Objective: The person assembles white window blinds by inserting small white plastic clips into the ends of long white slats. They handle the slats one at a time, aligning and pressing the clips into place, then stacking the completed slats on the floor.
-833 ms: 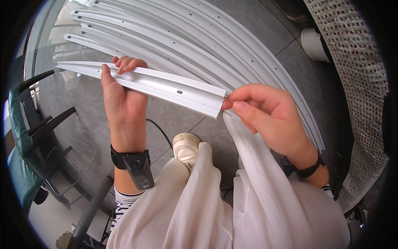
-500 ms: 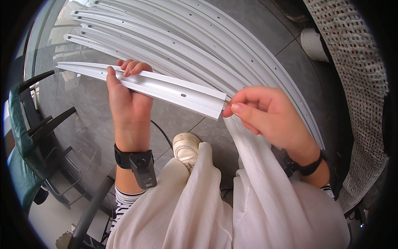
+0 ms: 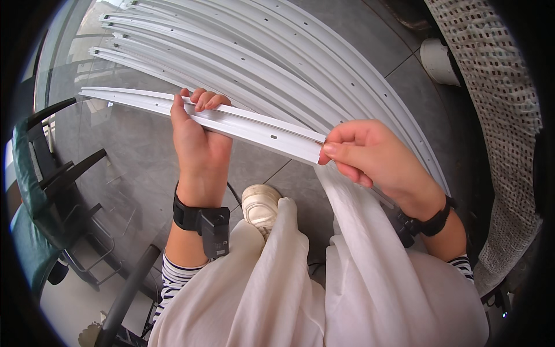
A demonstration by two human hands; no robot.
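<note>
A long white track rail [image 3: 248,126] with a lengthwise groove and small oval holes lies slanted across my left hand [image 3: 200,124]. The fingers of that hand wrap over its far edge, with the thumb on the near side. At the rail's right end, the thumb and fingertips of my right hand [image 3: 367,153] are pinched together and touch the end. Whatever is between those fingertips is hidden. The rail's far end reaches out to the upper left.
Several more white rails [image 3: 289,81] lie side by side on the grey tiled floor [image 3: 136,168] beyond my hands. A woven cover [image 3: 491,87] hangs at the right, near a white cylinder [image 3: 437,62]. At the left stand black chair frames [image 3: 69,173] and teal fabric [image 3: 32,191].
My left hand and the rail have shifted right, bringing the rail's end up against my right fingertips. A thin copper-coloured piece that showed between them is now out of sight.
</note>
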